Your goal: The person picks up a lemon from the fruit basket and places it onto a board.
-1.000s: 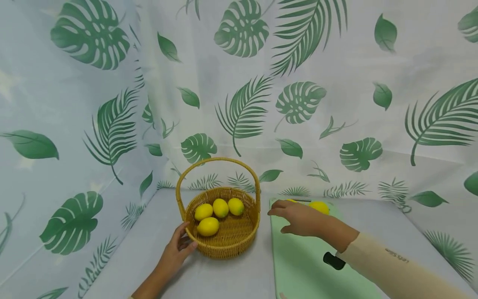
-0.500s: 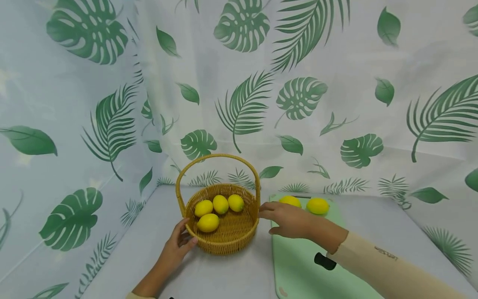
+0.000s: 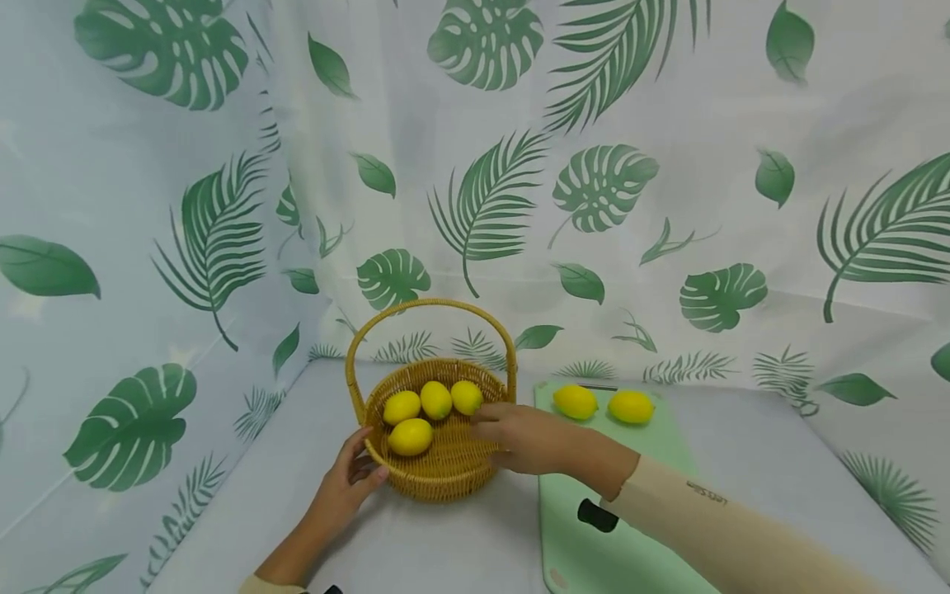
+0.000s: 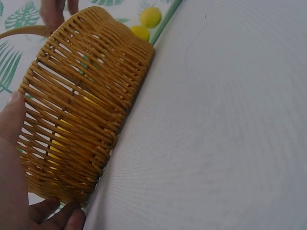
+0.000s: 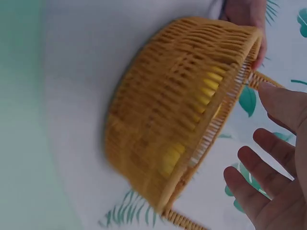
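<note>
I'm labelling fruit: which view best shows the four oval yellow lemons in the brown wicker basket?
The head view: it looks down into the basket, where all four lemons can be told apart. Both wrist views see it from outside, showing only yellow patches of these four, mainly through gaps.

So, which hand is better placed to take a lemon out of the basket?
Probably the right hand: its fingers are spread, hold nothing and reach over the basket, close to one lemon inside. The left hand seems occupied, since it holds the basket's left side.
</note>
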The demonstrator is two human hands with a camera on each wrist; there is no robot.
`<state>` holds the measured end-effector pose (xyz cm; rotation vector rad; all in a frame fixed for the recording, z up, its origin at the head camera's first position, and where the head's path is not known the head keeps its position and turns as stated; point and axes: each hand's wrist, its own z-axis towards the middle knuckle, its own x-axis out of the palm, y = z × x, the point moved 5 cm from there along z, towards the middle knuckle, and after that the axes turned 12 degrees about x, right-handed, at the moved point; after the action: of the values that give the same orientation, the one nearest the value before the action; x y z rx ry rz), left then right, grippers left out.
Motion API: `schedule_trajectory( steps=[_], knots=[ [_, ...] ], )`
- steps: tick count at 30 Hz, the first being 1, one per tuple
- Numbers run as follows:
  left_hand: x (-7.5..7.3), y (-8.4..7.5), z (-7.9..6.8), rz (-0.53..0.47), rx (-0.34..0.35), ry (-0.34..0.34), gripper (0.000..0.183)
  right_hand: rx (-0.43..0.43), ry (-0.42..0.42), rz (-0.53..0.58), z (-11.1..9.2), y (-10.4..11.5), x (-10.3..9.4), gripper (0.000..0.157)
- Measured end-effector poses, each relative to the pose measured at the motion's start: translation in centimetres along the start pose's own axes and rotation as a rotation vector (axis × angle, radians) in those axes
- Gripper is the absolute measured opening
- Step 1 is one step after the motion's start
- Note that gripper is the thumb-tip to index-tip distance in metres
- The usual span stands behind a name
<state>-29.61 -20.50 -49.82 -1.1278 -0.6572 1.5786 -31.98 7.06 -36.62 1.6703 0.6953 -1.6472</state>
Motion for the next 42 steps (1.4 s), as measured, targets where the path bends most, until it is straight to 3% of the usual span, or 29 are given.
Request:
schedule_trajectory(
  steps=[7,16,22,28,36,42],
  knots=[
    [-0.5,-0.4,0.6,0.032,0.026,0.001,0.071,0.021,-0.037,0.058,3.8,1.6,1.0,0.037],
    [-0.6,-0.1,0.2,0.037,-0.018,-0.014,0.071,0.031,-0.016,0.056,7.0,2.6,3.3,0.036],
    [-0.4,0.3,-0.2,-0.001,-0.04,-0.017,0.071,0.106,0.031,0.032,8.5,2.3,4.5,0.04],
    [-0.3,0.2,0.2,-0.001,-0.018,-0.013,0.07,0.176,0.059,0.014,9.8,1.6,5.2,0.042],
    [-0.1,0.1,0.0,-0.027,-0.022,-0.02,0.069,0.184,0.066,0.003,10.7,1.6,5.8,0.046],
    [-0.1,0.1,0.0,0.007,-0.023,-0.01,0.069,0.2,0.084,-0.01,11.0,1.6,6.0,0.046]
  ],
)
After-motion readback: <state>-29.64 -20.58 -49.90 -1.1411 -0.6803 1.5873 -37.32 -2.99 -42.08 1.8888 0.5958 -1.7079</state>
